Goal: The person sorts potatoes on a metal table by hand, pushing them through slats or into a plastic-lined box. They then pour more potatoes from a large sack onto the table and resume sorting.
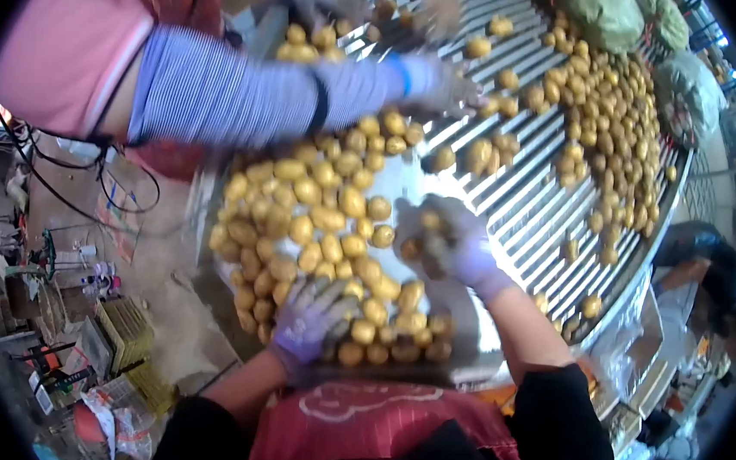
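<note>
My left hand [314,316], in a purple and grey work glove, lies with its fingers spread over the near edge of a heap of potatoes [328,218]. The potatoes rest on a smooth metal tray [457,310]. To the right, my right hand [454,237], gloved alike and blurred by motion, curls around a couple of potatoes [410,249] where the tray meets the metal rollers. Its fingertips are partly hidden. Other loose potatoes [482,155] sit on the rollers just beyond it.
A co-worker's striped sleeve [241,90] reaches across from the left, that person's blurred hand [452,94] over the roller table [518,186]. More potatoes [613,137] cover its far right side. Filled plastic bags [690,95] stand at the back. Crates [122,332] stand on the floor at left.
</note>
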